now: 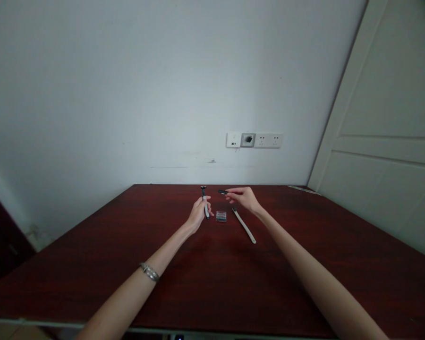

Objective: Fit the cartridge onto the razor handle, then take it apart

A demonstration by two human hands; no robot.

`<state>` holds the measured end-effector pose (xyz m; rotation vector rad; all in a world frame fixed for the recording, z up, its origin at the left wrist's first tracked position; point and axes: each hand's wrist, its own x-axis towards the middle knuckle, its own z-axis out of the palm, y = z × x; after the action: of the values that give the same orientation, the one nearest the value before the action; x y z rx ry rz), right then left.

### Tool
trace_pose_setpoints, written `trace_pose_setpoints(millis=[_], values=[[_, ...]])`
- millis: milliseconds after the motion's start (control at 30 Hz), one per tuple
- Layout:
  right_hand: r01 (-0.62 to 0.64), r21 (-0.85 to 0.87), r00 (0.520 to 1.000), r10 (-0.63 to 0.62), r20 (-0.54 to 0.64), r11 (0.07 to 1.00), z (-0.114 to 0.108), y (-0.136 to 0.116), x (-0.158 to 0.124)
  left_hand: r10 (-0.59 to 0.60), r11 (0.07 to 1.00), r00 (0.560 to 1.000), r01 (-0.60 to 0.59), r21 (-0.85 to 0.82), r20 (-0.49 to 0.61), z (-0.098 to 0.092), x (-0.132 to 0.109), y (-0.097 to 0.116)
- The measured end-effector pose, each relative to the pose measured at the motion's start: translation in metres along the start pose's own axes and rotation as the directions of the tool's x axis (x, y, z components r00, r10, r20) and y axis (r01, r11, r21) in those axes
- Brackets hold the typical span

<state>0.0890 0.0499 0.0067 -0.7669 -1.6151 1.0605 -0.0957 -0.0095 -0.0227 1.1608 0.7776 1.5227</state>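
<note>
My left hand (198, 211) is closed around a razor (206, 207) with a pale grip and a dark neck; its head points up and away from me. Between the fingertips of my right hand (243, 197) is a small dark flat piece (223, 192), too small to tell its kind. The two hands are apart, and the piece does not touch the razor. Below and between them, a small clear case (221, 216) with dark contents lies on the table. A long white-handled brush (245, 227) with a dark end rests beside it, under my right wrist.
The dark red wooden table (184, 288) reaches back to a white wall (170, 94). Sockets and a switch plate (268, 140) are set in the wall. At the right a pale panelled door (386, 118) stands against the table edge, with a flat strip (304, 190) near it.
</note>
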Motion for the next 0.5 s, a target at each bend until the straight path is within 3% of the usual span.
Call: trace_pose_setpoints(millis=[267,500], values=[[0.016,0.002,1.0,-0.016,0.01,1.0,-0.002,0.001,0.006,0.004,0.979,0.998,-0.015,0.202,0.055,0.012,-0.011,0.001],[0.024,0.007,1.0,-0.024,-0.005,1.0,-0.004,0.007,0.0,0.079,0.936,0.986,-0.124,0.33,0.145,0.015,-0.013,-0.011]])
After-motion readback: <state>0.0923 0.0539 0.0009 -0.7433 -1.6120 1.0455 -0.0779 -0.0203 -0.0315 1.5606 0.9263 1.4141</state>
